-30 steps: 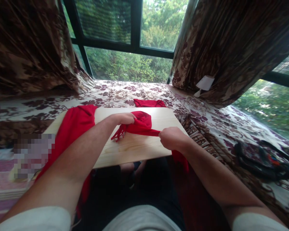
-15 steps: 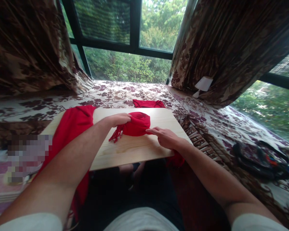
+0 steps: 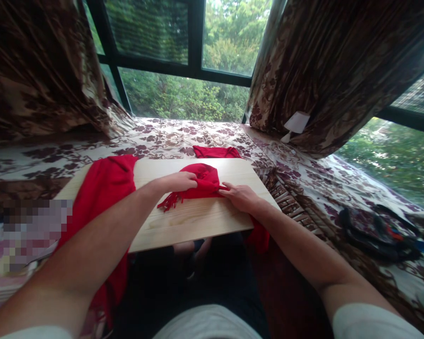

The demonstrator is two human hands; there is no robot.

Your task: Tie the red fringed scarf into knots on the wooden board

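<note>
A red fringed scarf lies bunched into a small folded bundle on a pale wooden table. Its tassels spread to the left across the wood. My left hand is closed on the bundle's left side, fingers curled over the cloth. On the right, my right hand pinches a corner of the same scarf between thumb and fingers and draws it out into a point.
Another red cloth drapes over the table's left side. Folded red fabric lies beyond the far edge, and red cloth hangs by my right forearm. A white lamp and a dark bag are to the right.
My left hand has shifted right, further over the bundle. My right fingers, earlier pointing at its edge, now pinch a corner that stretches rightward. The bundle looks flatter along the front.
</note>
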